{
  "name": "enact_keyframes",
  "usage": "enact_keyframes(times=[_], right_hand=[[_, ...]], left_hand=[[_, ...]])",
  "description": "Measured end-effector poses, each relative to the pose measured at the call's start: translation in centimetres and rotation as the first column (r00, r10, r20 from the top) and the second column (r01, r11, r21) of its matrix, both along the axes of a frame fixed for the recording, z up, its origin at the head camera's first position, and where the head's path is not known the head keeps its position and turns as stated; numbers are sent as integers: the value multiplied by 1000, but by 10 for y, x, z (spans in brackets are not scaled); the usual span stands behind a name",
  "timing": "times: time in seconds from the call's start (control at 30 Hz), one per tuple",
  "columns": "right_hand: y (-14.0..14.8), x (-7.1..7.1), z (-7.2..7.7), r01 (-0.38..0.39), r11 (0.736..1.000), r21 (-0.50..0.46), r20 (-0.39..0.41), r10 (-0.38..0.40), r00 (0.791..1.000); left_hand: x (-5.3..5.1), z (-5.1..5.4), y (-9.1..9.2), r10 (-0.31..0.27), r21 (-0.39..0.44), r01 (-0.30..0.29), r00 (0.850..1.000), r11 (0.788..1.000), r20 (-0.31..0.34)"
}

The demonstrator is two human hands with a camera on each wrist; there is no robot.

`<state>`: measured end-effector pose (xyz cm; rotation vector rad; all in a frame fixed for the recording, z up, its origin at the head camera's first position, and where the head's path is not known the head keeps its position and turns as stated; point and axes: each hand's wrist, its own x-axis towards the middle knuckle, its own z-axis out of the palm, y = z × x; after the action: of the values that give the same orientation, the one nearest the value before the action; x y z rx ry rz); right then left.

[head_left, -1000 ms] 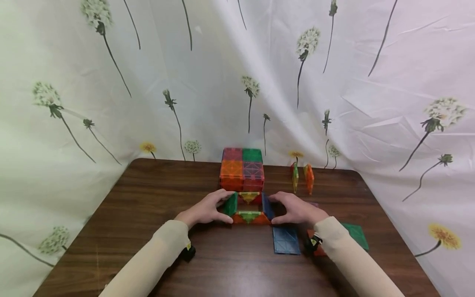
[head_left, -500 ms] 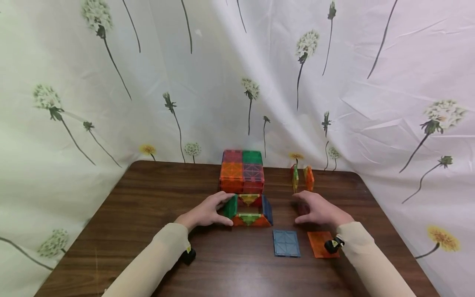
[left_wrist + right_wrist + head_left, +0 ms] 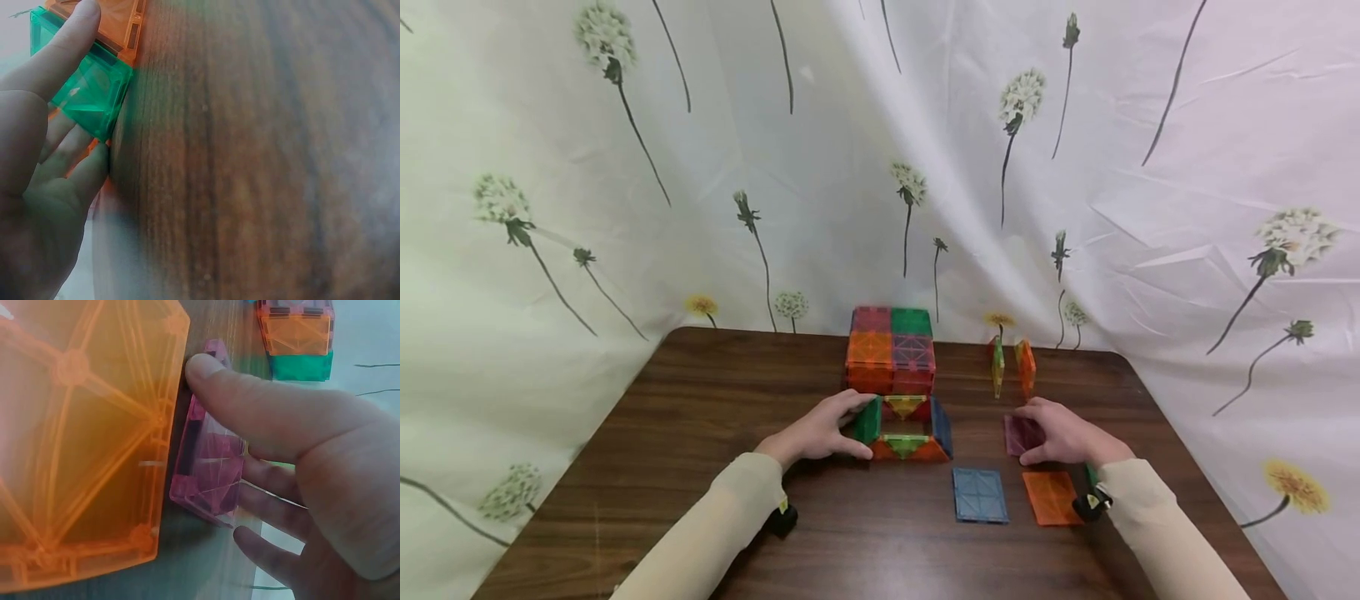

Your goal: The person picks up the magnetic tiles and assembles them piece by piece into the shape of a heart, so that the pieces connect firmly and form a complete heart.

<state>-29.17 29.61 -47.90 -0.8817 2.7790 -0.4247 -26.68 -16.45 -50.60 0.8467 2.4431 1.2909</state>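
Note:
A small frame of slanted magnetic tiles stands mid-table, with a green tile (image 3: 868, 420) on its left, a blue tile (image 3: 941, 428) on its right, and an orange front with a light-green triangle (image 3: 904, 444). My left hand (image 3: 822, 427) holds the frame's green side between thumb and fingers; the left wrist view shows the thumb over the green tile (image 3: 94, 94) near the orange one. To the right, my right hand (image 3: 1063, 433) grips a purple square tile (image 3: 1019, 435) by its edges. In the right wrist view the purple tile (image 3: 215, 465) lies between thumb and fingers.
Behind the frame stands a block of magnetic tiles (image 3: 891, 362). A blue tile (image 3: 980, 495) and an orange tile (image 3: 1051, 498) lie flat in front. Two upright pieces, a yellow-green one (image 3: 997, 367) and an orange one (image 3: 1026, 367), stand at the back right.
My right hand has left the frame's blue side and moved right to the purple tile, which it now grips. The left hand stays at the green side.

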Motion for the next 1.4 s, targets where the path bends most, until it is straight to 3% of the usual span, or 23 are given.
enact_keyframes(times=[0.37,0.6,0.83,0.93,1.13,1.4], right_hand=[[-11,3,8,8,996,-88,-54,-13,998],[-39,4,20,-71,983,-167,-125,50,991],[-79,7,30,-194,941,-277,-162,154,975],[-97,7,33,-238,927,-288,-183,191,965],[-128,12,38,-241,915,-325,-119,213,970],[-156,13,37,-252,936,-246,-145,222,964]], left_hand=[[2,1,1,-2,19,2,1000,1000,3],[2,-2,-1,-5,25,5,1000,1000,7],[1,-2,-1,-6,22,6,1000,1000,3],[0,-2,0,-7,26,7,1000,1000,2],[-1,-2,1,-13,37,12,1000,999,4],[-1,-2,1,-6,39,6,1000,999,1]])
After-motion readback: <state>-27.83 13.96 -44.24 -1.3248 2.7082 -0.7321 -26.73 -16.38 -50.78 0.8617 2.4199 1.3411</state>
